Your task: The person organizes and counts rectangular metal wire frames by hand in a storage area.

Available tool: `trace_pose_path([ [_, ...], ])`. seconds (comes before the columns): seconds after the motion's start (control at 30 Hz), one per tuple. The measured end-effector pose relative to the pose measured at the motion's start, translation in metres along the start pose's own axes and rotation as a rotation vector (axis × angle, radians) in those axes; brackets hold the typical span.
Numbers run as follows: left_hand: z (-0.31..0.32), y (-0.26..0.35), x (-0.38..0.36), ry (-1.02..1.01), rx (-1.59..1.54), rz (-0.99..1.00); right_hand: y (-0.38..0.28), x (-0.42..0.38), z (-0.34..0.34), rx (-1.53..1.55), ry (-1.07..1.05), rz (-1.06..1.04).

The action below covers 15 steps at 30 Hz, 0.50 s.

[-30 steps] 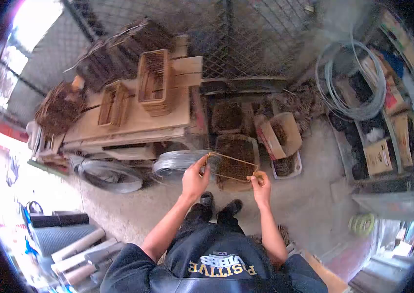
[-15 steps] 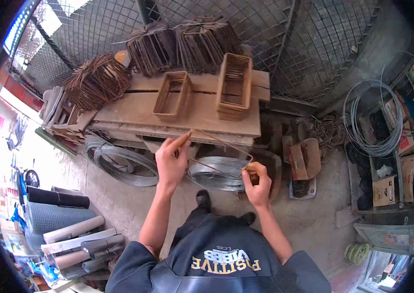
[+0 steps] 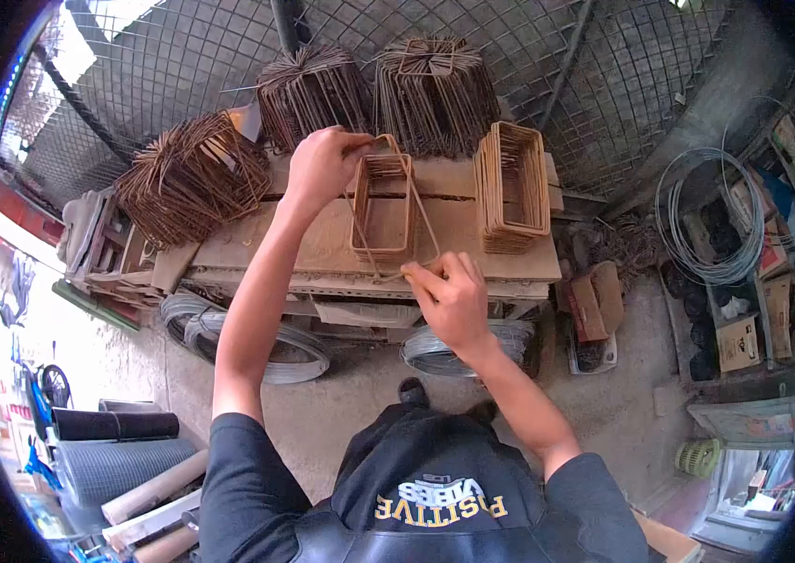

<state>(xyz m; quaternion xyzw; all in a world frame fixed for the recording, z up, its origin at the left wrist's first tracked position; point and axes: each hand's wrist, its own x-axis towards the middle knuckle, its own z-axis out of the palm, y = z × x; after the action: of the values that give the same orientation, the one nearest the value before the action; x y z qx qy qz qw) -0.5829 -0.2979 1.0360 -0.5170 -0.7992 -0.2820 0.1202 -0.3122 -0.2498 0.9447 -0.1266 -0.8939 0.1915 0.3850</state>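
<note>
The bench (image 3: 229, 251) is the biggest thing ahead, with wire coils (image 3: 421, 349) below its front edge. Along its back sit three bulky wire bundles (image 3: 437, 98), two side by side and one further left. In front of them stand two neat piles of rectangular frames: the right pile (image 3: 489, 188) near the bench's right end, and the left pile (image 3: 382, 253) nearer its middle. One loose wire frame (image 3: 424, 220), long and four-sided, is held tilted, its outline crossing the left pile in view; whether it touches that pile cannot be told from this angle. Both hands grasp it: the left hand (image 3: 322, 169) has its grip on the far end, the right hand (image 3: 452, 296) pinches the near end between thumb and fingers. The step in hand looks like lining up this single frame with the left pile. Setting it there would call for turning its sides to match those beneath, lowering both ends together, and loosening each grip only once it lies flat, so no corner catches.
</note>
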Motion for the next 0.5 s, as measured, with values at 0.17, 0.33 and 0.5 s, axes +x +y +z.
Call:
trace_pose_path([
  [0.17, 0.040, -0.034, 0.033, -0.133, 0.071, 0.029, -0.010, 0.028, 0.025, -0.055, 0.066, 0.002],
  [0.33, 0.058, -0.046, 0.047, -0.220, 0.126, 0.039, -0.006, 0.036, 0.048, -0.045, -0.038, 0.041],
  [0.5, 0.085, -0.058, 0.053, -0.242, 0.173, 0.009, -0.003, 0.036, 0.062, -0.038, -0.049, 0.049],
])
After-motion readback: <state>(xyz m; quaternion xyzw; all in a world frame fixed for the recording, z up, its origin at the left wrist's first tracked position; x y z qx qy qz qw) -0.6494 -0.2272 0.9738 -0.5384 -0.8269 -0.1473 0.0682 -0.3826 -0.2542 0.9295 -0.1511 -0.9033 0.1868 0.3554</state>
